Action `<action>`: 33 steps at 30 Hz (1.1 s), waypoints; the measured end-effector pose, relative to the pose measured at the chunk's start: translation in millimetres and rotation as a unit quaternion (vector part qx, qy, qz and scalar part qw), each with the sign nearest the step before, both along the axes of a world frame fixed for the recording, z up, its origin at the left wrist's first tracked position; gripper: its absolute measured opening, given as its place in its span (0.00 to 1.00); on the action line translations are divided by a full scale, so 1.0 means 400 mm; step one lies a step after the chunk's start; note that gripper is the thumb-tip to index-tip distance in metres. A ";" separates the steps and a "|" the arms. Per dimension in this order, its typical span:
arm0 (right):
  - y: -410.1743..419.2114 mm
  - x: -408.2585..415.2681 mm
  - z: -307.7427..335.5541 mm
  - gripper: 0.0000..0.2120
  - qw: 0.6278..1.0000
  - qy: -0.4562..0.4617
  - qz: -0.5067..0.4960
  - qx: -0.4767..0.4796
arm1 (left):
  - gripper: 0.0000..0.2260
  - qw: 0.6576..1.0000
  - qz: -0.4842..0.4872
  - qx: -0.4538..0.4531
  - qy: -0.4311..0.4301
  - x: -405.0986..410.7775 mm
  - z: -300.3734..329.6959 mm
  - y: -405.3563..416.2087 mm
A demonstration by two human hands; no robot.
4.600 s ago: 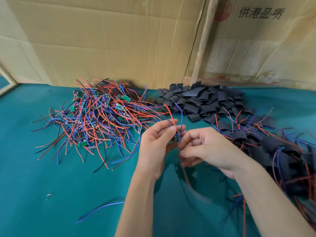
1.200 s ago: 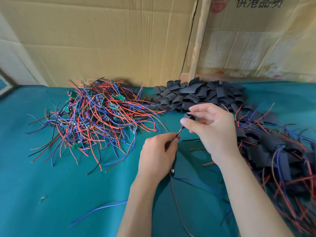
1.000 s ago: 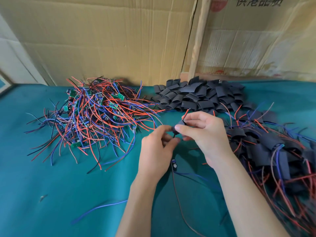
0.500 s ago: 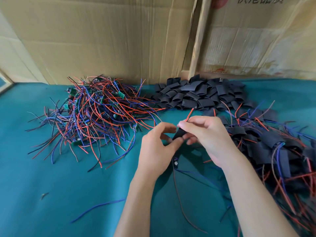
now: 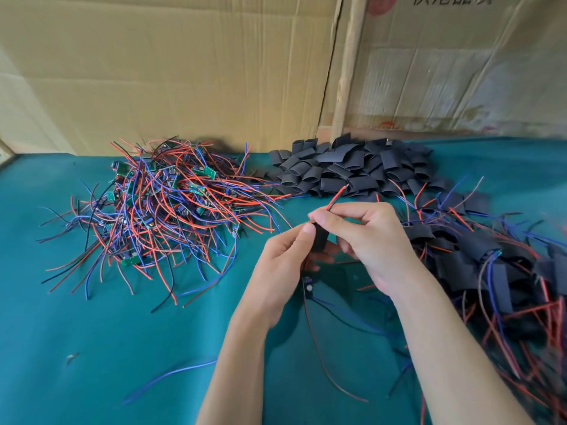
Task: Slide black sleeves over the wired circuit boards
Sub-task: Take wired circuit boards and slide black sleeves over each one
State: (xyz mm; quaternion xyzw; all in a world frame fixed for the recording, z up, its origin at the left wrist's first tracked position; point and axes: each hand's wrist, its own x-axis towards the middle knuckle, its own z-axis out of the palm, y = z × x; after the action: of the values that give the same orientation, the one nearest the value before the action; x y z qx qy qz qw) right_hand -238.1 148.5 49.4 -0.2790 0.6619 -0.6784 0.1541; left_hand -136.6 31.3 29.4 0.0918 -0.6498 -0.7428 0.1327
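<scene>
Left of the hands, a tangle of wired boards (image 5: 159, 207) lies on the cloth (image 5: 92, 348); the left hand (image 5: 283, 265) pinches a sleeve (image 5: 319, 240) threaded by a red wire (image 5: 337, 196); the right hand (image 5: 365, 237) grips that wire; behind lie loose sleeves (image 5: 352, 168); a box (image 5: 460, 72) shows blurred, cut-off print; the board (image 5: 307, 285) hangs below, half hidden.

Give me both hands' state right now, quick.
Left hand: closed, pinching the black sleeve.
Right hand: closed, pinching the red wire at the sleeve's top.
</scene>
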 end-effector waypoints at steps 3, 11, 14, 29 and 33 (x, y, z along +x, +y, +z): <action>-0.002 -0.002 0.002 0.05 0.999 -0.004 -0.044 -0.020 | 0.14 0.998 -0.001 0.058 0.000 -0.005 -0.005 0.001; 0.011 -0.016 0.027 0.05 0.980 -0.052 -0.141 -0.131 | 0.11 0.992 -0.012 0.123 0.028 -0.005 -0.008 0.011; -0.002 -0.006 0.033 0.07 0.983 0.001 -0.148 -0.111 | 0.09 0.997 -0.009 0.076 0.024 -0.009 -0.010 0.023; -0.016 -0.002 0.029 0.06 0.952 -0.054 -0.261 -0.148 | 0.12 0.997 -0.021 -0.076 0.023 -0.019 -0.021 0.028; -0.036 0.018 0.027 0.07 0.972 -0.036 -0.207 -0.107 | 0.14 0.995 -0.036 -0.098 0.001 -0.020 -0.018 0.040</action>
State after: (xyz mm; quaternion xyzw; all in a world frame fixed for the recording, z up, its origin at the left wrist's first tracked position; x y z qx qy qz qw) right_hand -230.8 134.2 60.3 -0.1256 0.6230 -0.7721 0.0035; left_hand -144.7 47.5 22.4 0.0544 -0.7222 -0.6798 0.1153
